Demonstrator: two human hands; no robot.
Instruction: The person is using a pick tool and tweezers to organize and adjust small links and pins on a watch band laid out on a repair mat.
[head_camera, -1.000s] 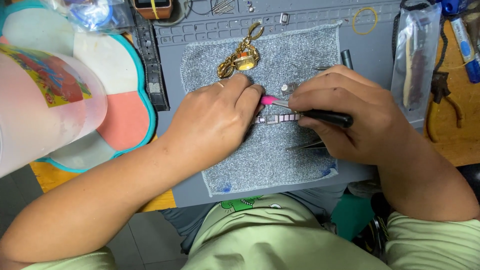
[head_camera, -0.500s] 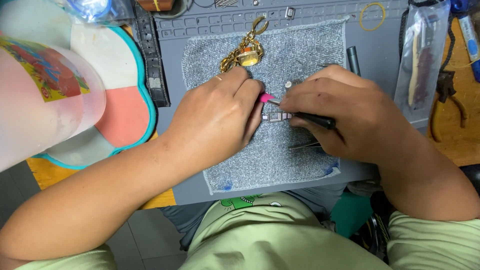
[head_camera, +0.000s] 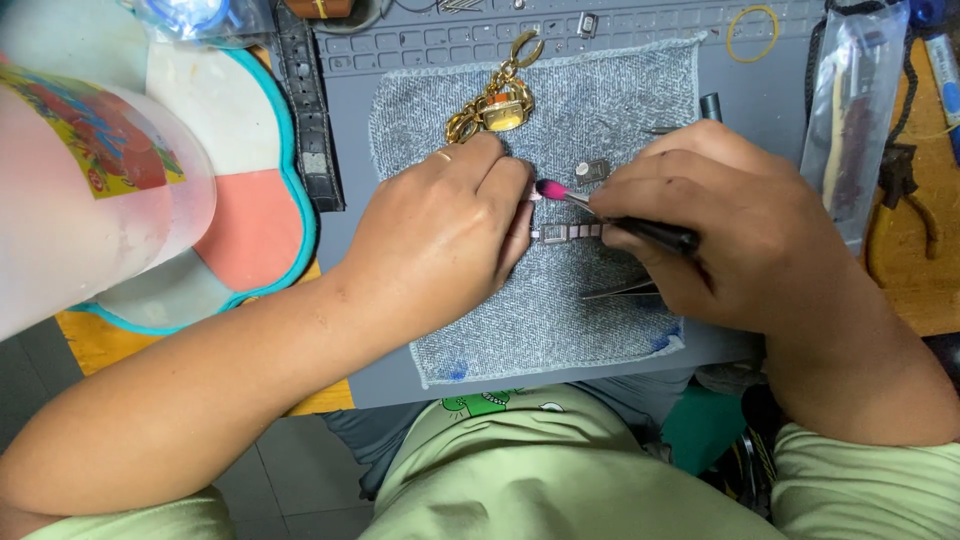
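Gripping a pink-tipped tool (head_camera: 600, 212), the right hand (head_camera: 730, 225) meets the left hand (head_camera: 450, 235) pinching a metal watch band (head_camera: 570, 233).

colourful label (head_camera: 95, 135) on left cup, clear packet (head_camera: 850, 120) right

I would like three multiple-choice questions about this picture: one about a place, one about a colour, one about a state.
1. Where does the gold watch lie?
A. on the grey cloth, beyond the left hand
B. in the plastic jug
C. on the floor

2. What colour is the tip of the tool in the right hand?
A. blue
B. pink
C. white

3. What is the state of the left hand?
A. open and flat in the air
B. closed on the metal band piece
C. out of view

Answers: 1 A, the watch rests on the grey cloth. 2 B, the tool ends in pink. 3 B, its fingers pinch the metal band piece.
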